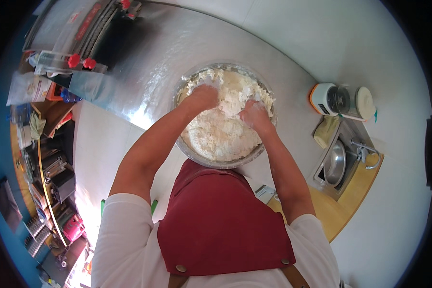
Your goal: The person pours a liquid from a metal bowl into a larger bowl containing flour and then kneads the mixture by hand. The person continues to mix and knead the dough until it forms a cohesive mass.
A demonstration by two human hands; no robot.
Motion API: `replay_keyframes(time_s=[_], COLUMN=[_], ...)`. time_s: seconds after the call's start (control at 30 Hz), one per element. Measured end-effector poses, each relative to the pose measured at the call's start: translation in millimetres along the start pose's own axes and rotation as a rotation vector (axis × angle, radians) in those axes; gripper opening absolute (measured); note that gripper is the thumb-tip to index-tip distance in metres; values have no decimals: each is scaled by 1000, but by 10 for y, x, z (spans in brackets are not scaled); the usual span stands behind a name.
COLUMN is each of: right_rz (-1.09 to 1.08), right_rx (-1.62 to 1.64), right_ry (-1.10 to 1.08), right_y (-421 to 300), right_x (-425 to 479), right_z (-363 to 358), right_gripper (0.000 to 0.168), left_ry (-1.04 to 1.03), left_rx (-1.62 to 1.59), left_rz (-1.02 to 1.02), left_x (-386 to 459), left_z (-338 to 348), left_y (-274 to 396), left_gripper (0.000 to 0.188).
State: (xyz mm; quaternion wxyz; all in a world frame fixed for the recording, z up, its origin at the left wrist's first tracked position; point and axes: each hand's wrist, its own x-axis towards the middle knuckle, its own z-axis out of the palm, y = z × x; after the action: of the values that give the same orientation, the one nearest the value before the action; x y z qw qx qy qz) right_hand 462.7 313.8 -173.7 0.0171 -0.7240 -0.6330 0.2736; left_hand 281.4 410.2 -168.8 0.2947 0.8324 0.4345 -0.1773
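Note:
A wide round metal bowl (pixel 223 165) stands at the near edge of a steel worktop, against my red apron. Pale, lumpy dough (pixel 221 135) fills much of it, smoother on the near side and ragged on the far side. My left hand (pixel 205 95) presses into the dough at the far left, its fingers partly buried. On the right, my right hand (pixel 253 111) is also sunk in the dough, with whitish dough clinging to it. The fingertips of both hands are hidden.
Flour dusts the steel worktop (pixel 172 46) left of the bowl. A machine with red knobs (pixel 81 61) stands at the far left. To the right are a blender (pixel 340 100), a greenish cloth (pixel 325 131) and a sink (pixel 349 154) holding a metal bowl (pixel 334 163). Crowded shelves line the left side.

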Motion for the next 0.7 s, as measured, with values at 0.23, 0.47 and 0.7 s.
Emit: replay_keyframes(time_s=[0.23,0.47,0.7], right_rz=[133,176,70], right_rx=[121,444,469], right_ry=[-49,-300,-58], right_y=[327,891,787], right_x=[425,818,740], right_z=[410,588,725], right_gripper=[31,19,12], left_ry=[-57,21,183], left_rx=[-56,-173,-12], left_rz=[42,391,492], left_x=[297,558,765], left_z=[130,311,749], left_y=[-283,-542,-649], left_gripper=[29,21,20])
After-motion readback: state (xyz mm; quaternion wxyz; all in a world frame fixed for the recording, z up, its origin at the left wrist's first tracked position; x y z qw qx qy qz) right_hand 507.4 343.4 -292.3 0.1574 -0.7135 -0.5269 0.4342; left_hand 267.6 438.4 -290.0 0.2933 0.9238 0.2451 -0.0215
